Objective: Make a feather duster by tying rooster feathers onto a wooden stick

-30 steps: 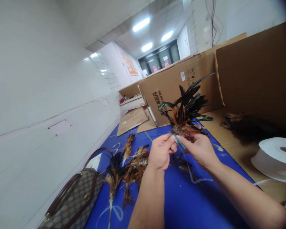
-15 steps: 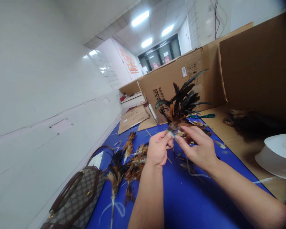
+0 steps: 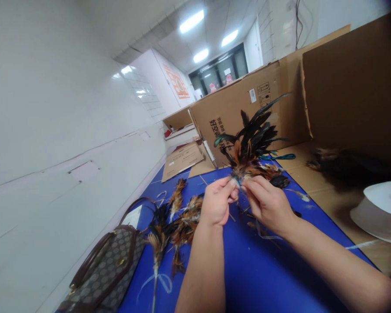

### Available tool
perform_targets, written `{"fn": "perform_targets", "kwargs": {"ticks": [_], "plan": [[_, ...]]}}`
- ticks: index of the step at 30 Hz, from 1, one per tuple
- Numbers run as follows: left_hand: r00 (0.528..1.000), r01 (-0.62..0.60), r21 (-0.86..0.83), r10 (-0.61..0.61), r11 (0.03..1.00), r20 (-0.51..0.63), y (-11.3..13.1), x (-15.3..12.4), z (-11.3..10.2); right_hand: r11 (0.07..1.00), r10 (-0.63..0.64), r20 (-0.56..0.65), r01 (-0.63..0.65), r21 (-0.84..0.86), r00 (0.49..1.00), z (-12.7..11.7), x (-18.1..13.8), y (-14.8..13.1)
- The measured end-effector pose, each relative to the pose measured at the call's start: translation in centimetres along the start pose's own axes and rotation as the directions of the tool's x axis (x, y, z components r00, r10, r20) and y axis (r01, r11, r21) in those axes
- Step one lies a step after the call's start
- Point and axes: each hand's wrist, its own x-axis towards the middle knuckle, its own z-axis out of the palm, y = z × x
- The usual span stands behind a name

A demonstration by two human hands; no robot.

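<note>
On the head view I locate the feather bunch (image 3: 249,145) held over the tabletop (image 3: 263,274), plumes up, base down. The left hand (image 3: 217,202) pinches that base, thumb against curled fingers. The right hand (image 3: 271,205) pinches just beside it; I cannot tell whether its fingers close on quills or on the teal strip (image 3: 237,180) there. I judge the step in hand to be securing the strip at the base. The next move calls for a steady left pinch while the right fingers draw the strip snug; slack could let quills slip.
</note>
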Motion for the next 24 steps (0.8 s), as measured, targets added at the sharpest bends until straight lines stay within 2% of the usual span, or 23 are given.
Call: {"fn": "perform_targets", "kwargs": {"ticks": [4, 7, 9, 11, 12, 14, 17, 21, 24], "plan": [[1.000, 0.006, 0.045, -0.006, 0.999, 0.008, -0.1, -0.1, 0.0, 0.984, 0.081, 0.034, -0.085, 0.155, 0.996, -0.1, 0.4, -0.2], [1.000, 0.011, 0.069, -0.010, 0.998, -0.004, -0.1, -0.1, 0.0, 0.908, 0.221, 0.144, -0.258, 0.329, 0.965, -0.6, 1.1, -0.6], [1.000, 0.009, 0.078, -0.008, 0.997, -0.017, -0.1, -0.2, 0.1, 0.754, 0.354, 0.296, -0.458, 0.470, 0.887, -1.0, 1.4, -0.9], [1.000, -0.003, 0.090, 0.005, 0.996, -0.028, -0.2, -0.2, 0.1, 0.523, 0.421, 0.460, -0.624, 0.581, 0.782, -1.2, 1.6, -1.0], [0.999, -0.010, 0.095, 0.013, 0.995, -0.031, -0.2, -0.2, 0.2, 0.414, 0.423, 0.519, -0.668, 0.618, 0.742, -1.3, 1.7, -1.1], [0.999, -0.022, 0.102, 0.026, 0.994, -0.036, -0.2, -0.3, 0.3, 0.256, 0.404, 0.586, -0.702, 0.665, 0.702, -1.3, 1.7, -1.0], [0.999, -0.024, 0.107, 0.028, 0.994, -0.040, -0.1, -0.4, 0.6, 0.125, 0.397, 0.635, -0.725, 0.678, 0.663, -1.2, 1.8, -0.9], [0.999, -0.002, 0.085, 0.005, 0.996, -0.039, -0.3, -0.4, 0.9, 0.055, 0.451, 0.661, -0.758, 0.650, 0.600, -1.0, 1.9, -1.0], [0.998, 0.021, 0.063, -0.017, 0.998, -0.053, -0.6, -0.2, 0.9, 0.105, 0.518, 0.619, -0.761, 0.640, 0.591, -0.6, 1.7, -1.1]]}}
